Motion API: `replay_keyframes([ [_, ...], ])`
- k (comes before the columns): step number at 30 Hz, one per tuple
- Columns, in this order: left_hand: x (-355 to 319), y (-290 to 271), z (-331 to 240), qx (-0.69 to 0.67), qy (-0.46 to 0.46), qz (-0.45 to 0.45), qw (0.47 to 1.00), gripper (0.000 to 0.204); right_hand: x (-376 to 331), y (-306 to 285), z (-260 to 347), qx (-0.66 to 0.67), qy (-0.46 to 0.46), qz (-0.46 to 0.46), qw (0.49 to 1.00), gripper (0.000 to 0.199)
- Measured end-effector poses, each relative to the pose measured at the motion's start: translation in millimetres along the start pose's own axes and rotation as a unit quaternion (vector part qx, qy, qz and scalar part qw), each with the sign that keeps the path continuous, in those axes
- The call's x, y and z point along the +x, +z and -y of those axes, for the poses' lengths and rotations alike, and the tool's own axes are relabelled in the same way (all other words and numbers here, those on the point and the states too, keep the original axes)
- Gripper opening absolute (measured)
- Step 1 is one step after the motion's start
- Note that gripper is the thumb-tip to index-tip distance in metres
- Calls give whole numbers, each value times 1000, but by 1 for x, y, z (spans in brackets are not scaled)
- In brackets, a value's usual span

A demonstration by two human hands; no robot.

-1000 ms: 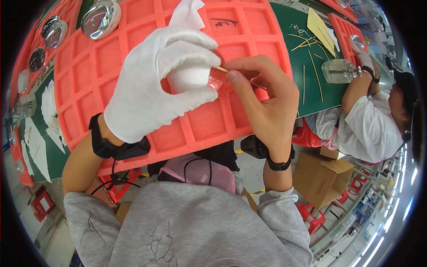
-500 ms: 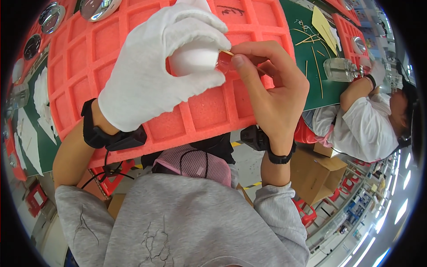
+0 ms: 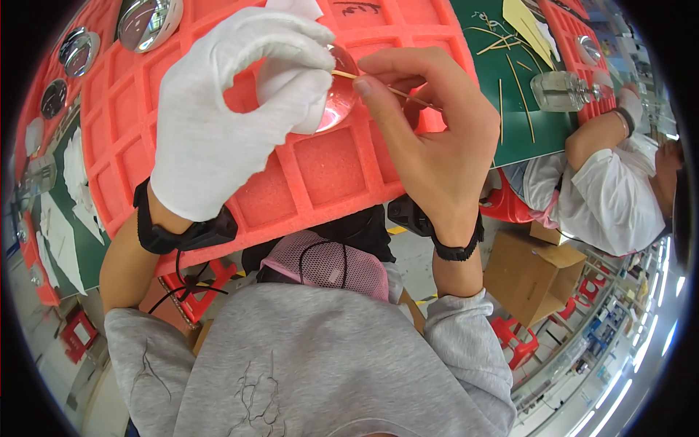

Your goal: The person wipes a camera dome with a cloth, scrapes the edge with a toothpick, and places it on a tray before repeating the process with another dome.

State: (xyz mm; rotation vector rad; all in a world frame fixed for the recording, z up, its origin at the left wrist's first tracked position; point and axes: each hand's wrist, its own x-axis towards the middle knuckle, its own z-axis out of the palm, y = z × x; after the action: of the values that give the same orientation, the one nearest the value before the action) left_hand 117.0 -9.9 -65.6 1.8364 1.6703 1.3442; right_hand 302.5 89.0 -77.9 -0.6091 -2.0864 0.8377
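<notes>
A round glass lens [image 3: 339,100] with a clear, glossy face and a whitish side is held above the red foam tray [image 3: 331,171]. My left hand [image 3: 226,109], in a white cloth glove, is closed on it, and the fingers hide part of its edge. Bare, my right hand [image 3: 437,124] pinches a thin wooden stick [image 3: 348,74] between thumb and forefinger. The stick's tip is at the lens's upper edge, beside the gloved fingertips; whether it touches glass or glove I cannot tell.
Glossy domed lenses [image 3: 148,25] sit in the tray's far left. On the green table [image 3: 513,135] at right lie loose sticks [image 3: 520,95], yellow paper [image 3: 530,33] and a glass bottle [image 3: 557,92]. A co-worker in a white top [image 3: 611,200] sits at right; torn white paper [image 3: 79,167] lies left.
Both hands have shifted slightly left. The left hand has turned the lens, so its clear face now shows more, and more of the stick is visible.
</notes>
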Motion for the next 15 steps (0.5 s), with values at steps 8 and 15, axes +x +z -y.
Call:
replay_keyframes([
  [8,5,6,-17,21,-64,-3,998,14,-3,1,0,18,-5,-23,1000,15],
  [15,5,6,-8,64,-14,9,998,7,-2,3,2,-23,-25,-42,999,14],
])
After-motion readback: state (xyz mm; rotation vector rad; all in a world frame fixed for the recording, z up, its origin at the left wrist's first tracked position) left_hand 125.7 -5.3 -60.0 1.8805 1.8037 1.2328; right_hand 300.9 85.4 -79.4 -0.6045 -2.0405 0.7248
